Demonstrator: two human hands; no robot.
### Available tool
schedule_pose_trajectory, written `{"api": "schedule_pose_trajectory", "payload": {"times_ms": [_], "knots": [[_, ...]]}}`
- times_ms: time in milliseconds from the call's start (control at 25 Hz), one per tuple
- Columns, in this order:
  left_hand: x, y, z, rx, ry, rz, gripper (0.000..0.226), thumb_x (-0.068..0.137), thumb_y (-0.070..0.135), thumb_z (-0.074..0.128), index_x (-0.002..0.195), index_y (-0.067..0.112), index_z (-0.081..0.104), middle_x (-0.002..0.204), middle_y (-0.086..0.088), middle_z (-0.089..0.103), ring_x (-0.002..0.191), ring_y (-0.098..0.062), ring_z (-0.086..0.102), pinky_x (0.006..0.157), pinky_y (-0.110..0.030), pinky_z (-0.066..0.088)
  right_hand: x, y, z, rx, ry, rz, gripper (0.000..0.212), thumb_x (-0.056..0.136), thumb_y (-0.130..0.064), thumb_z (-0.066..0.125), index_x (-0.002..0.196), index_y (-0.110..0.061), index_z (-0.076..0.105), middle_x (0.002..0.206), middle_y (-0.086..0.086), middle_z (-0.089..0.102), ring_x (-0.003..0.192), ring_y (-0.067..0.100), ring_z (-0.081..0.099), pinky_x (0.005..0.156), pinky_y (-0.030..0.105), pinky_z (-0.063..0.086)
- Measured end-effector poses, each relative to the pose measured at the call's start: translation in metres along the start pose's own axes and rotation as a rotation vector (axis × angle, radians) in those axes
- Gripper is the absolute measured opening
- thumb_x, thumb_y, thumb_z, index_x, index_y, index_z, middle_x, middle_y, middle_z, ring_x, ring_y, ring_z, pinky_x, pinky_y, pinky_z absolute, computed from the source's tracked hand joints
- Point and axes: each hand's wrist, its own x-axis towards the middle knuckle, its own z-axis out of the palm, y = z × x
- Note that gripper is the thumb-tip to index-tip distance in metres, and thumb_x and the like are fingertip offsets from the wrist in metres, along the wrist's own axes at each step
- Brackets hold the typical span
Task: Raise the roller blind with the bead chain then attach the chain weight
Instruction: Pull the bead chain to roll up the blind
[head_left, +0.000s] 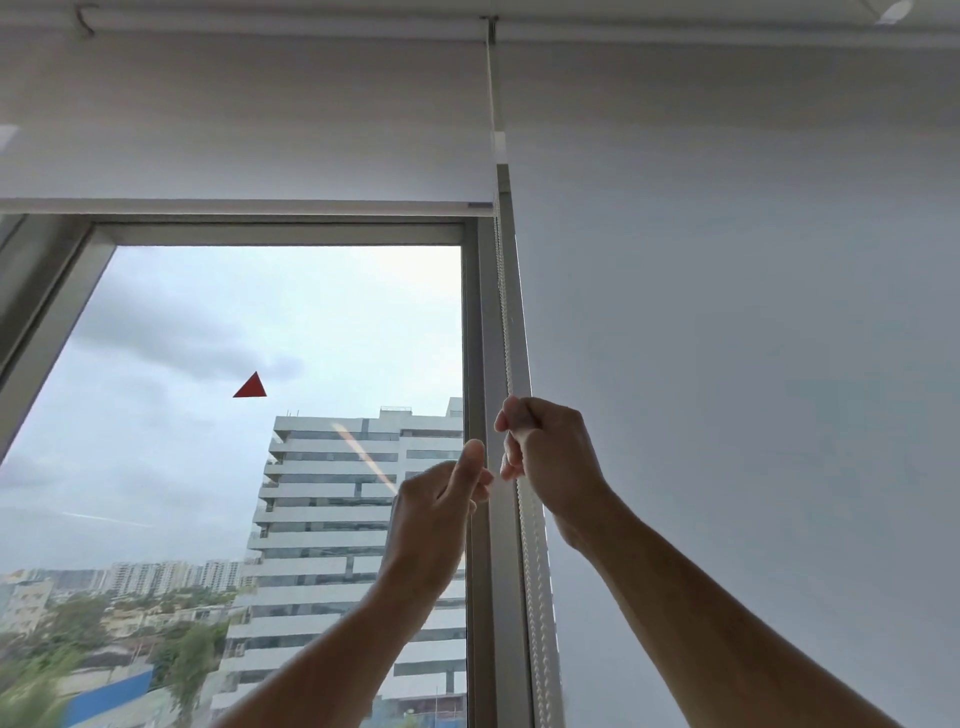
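Note:
The white roller blind (249, 130) on the left window is rolled high, its bottom bar (234, 206) near the top of the glass. A white bead chain (503, 291) hangs from the roller end along the frame between the two windows. My right hand (545, 457) is closed around the chain at about mid-height. My left hand (441, 499) sits just left of it and slightly lower, fingers pinched together near the chain; whether it holds a strand I cannot tell. A small white piece (500, 148) sits on the chain high up.
A second white blind (753, 338) covers the right window fully. The grey window frame (480, 338) runs vertically behind my hands. A red triangle sticker (251, 387) is on the glass. Buildings show outside.

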Motion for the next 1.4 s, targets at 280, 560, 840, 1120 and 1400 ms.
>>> {"api": "schedule_pose_trajectory", "payload": {"times_ms": [280, 560, 840, 1120, 1400], "knots": [[0.046, 0.039, 0.002, -0.11, -0.022, -0.049, 0.043, 0.093, 0.057, 0.044, 0.085, 0.024, 0.071, 0.084, 0.004, 0.074, 0.08, -0.008, 0.068, 0.069, -0.025, 0.048, -0.021, 0.006, 0.005, 0.005, -0.029, -0.078, 0.042, 0.103, -0.011, 0.043, 0.066, -0.021, 0.06, 0.042, -0.011, 0.054, 0.04, 0.002, 0.052, 0.051, 0.013, 0.047], [0.065, 0.055, 0.013, -0.175, -0.073, -0.087, 0.02, 0.09, 0.024, 0.068, 0.071, 0.018, 0.072, 0.064, 0.007, 0.07, 0.054, 0.004, 0.06, 0.055, -0.012, 0.046, -0.032, 0.015, -0.005, 0.032, -0.102, -0.077, 0.04, 0.104, -0.013, 0.044, 0.068, -0.019, 0.06, 0.045, -0.009, 0.054, 0.043, 0.003, 0.054, 0.053, 0.016, 0.05], [0.057, 0.049, 0.015, -0.15, -0.104, -0.058, 0.016, 0.086, 0.021, 0.072, 0.071, 0.014, 0.072, 0.056, 0.011, 0.069, 0.051, 0.006, 0.061, 0.047, -0.004, 0.043, -0.027, 0.016, -0.019, 0.012, -0.245, -0.004, 0.038, 0.101, -0.037, 0.046, 0.082, -0.016, 0.07, 0.06, -0.003, 0.071, 0.056, 0.007, 0.067, 0.058, 0.013, 0.048], [0.034, 0.046, 0.017, -0.004, -0.116, 0.039, 0.013, 0.086, 0.021, 0.073, 0.077, 0.013, 0.076, 0.07, -0.001, 0.076, 0.067, -0.011, 0.071, 0.056, -0.007, 0.05, 0.0, 0.0, -0.024, 0.029, -0.022, 0.189, 0.055, 0.098, -0.057, 0.029, 0.086, -0.023, 0.071, 0.07, -0.002, 0.074, 0.069, 0.013, 0.071, 0.07, 0.032, 0.052], [0.0, 0.035, 0.016, 0.085, -0.135, 0.087, 0.017, 0.086, 0.026, 0.072, 0.069, 0.021, 0.073, 0.067, 0.01, 0.074, 0.065, -0.003, 0.069, 0.071, -0.022, 0.053, 0.025, -0.022, -0.015, -0.029, 0.05, 0.131, 0.034, 0.1, -0.038, 0.05, 0.082, -0.016, 0.069, 0.071, -0.001, 0.072, 0.062, 0.01, 0.064, 0.064, 0.026, 0.045]]}}
